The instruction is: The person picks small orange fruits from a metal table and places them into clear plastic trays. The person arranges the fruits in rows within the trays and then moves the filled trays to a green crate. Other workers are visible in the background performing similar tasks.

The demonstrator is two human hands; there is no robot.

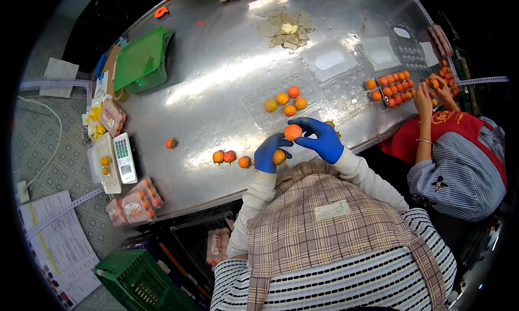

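My right hand (323, 140), in a blue glove, grips an orange persimmon (293, 132) between thumb and fingers. The fingertips of my left hand (266, 155), gloved in blue too, reach close to that fruit. A second persimmon (279, 157) sits in my left hand, against the palm side. Just beyond my hands, a clear plastic tray (254, 108) has several loose persimmons (282, 99) in it. To the left of my left hand, a persimmon (244, 162) and a touching pair of persimmons (224, 157) lie on the metal table (205, 116).
At the left are a green bin (141, 62), a scale (124, 158) and packed fruit trays (138, 204). A lone persimmon (171, 143) lies nearby. On the right, a co-worker's hands (427, 97) handle fruit beside a filled tray (396, 87). A wet patch (286, 32) marks the far tabletop.
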